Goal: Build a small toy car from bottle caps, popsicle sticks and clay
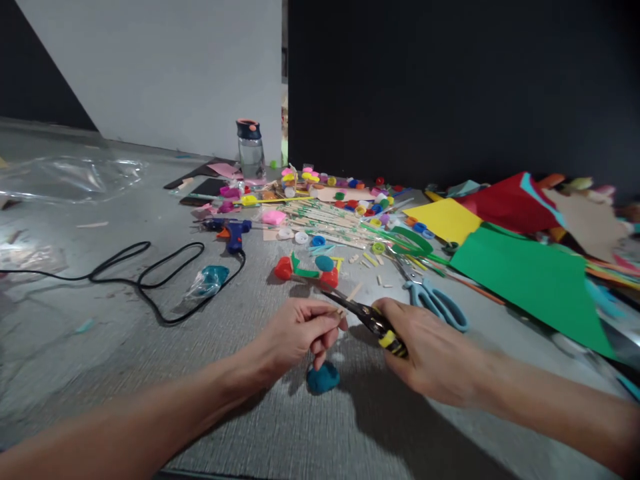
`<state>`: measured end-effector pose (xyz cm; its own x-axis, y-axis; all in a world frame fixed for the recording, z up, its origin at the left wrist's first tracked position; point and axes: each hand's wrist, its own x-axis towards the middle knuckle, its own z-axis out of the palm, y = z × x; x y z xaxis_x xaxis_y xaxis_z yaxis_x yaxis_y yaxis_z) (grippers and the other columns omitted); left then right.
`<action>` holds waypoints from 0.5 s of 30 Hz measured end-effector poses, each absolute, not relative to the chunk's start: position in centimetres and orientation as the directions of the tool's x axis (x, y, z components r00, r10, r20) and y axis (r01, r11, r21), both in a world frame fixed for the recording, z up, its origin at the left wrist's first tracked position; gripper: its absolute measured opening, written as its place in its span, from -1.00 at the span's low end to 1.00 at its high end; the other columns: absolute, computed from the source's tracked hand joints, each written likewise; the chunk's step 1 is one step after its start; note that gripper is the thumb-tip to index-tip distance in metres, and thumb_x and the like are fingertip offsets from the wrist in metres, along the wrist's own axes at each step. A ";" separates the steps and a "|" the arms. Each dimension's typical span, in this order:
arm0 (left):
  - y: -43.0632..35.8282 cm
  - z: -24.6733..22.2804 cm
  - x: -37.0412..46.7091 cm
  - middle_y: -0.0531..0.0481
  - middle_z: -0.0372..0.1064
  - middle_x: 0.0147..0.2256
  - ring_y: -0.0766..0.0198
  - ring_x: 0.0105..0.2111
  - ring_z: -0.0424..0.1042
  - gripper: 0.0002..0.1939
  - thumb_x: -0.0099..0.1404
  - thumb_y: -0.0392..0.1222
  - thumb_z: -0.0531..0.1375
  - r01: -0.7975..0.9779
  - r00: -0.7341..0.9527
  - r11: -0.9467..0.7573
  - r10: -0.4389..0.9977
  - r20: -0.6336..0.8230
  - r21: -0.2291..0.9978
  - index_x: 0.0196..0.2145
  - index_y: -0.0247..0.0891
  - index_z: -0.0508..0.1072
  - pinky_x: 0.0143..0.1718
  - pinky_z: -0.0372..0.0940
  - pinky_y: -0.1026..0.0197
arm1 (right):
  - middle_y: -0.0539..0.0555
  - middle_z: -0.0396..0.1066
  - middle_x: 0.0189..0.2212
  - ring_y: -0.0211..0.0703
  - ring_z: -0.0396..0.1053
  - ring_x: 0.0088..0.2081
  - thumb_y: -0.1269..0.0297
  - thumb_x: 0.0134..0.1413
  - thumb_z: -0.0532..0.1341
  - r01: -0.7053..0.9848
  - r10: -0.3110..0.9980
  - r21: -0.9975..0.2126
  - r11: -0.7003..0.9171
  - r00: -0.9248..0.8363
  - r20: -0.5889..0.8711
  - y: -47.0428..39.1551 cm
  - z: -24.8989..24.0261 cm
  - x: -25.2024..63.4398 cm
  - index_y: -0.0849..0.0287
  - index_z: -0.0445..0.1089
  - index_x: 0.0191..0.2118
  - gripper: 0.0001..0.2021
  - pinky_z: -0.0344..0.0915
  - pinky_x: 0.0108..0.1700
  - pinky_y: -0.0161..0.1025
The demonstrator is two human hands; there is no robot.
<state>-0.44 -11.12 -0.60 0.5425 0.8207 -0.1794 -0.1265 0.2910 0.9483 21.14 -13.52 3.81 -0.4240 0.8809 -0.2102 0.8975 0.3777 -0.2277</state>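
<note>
My left hand (295, 333) is closed in a pinch on a small pale wooden stick (341, 312), mostly covered by the fingertips. Wrapped around yellow-and-black handles, my right hand (433, 350) grips long-nosed pliers (367, 316), whose dark jaws point left, just past my left fingertips. A thin strip of wood (355, 291) shows beyond the jaws; whether it joins the pinched piece I cannot tell. Below my left fingers lies a lump of blue modelling clay (323, 379). Behind the hands stands a small model of red clay balls (283, 269), with green pieces and a blue clay disc (324, 263).
Light-blue scissors (435, 303) lie right of the pliers. A blue glue gun (234, 233) trails a black cord (165, 321) on the left, near bagged blue clay (210, 280). Sticks (325, 220), bottle caps, green paper (530, 280) and a water bottle (251, 150) are farther back.
</note>
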 end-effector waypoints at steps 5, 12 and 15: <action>-10.6 0.1 -1.0 0.15 0.21 -0.63 0.47 -0.69 0.12 -0.80 0.25 -0.13 0.21 -0.087 0.541 0.239 0.826 -0.155 0.967 -0.40 -0.34 0.47 -0.68 0.22 0.40 | 0.22 0.44 -0.12 0.09 0.41 -0.09 0.43 0.08 0.11 0.864 0.894 -0.391 0.316 -0.409 -0.184 -14.0 4.5 21.5 0.23 0.22 0.05 -0.63 0.28 -0.11 -0.07; -10.7 1.0 -1.3 0.16 0.21 -0.63 0.45 -0.68 0.13 -0.77 0.32 -0.11 0.15 -0.054 0.488 0.095 0.871 -0.056 0.994 -0.37 -0.34 0.46 -0.66 0.25 0.37 | 0.20 0.47 -0.18 0.12 0.46 -0.20 0.00 0.37 0.00 0.948 0.970 -0.303 0.094 -0.156 -0.187 -15.1 2.2 24.8 0.19 0.20 0.12 -0.60 0.32 -0.21 0.04; -11.4 1.1 -1.2 0.16 0.20 -0.61 0.45 -0.67 0.15 -0.77 0.34 -0.12 0.12 -0.009 0.480 0.030 0.877 -0.022 1.000 -0.34 -0.34 0.46 -0.64 0.22 0.37 | 0.23 0.45 -0.20 0.18 0.45 -0.19 -0.16 0.33 0.04 0.969 0.982 -0.168 0.184 -0.190 -0.022 -15.1 -0.3 26.0 0.21 0.28 0.03 -0.51 0.34 -0.19 0.11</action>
<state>-1.18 -11.41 1.11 0.4800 0.8770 -0.0224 -0.0086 0.0303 0.9995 25.99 -15.09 -0.34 -0.1901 0.9815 -0.0225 0.9685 0.1837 -0.1680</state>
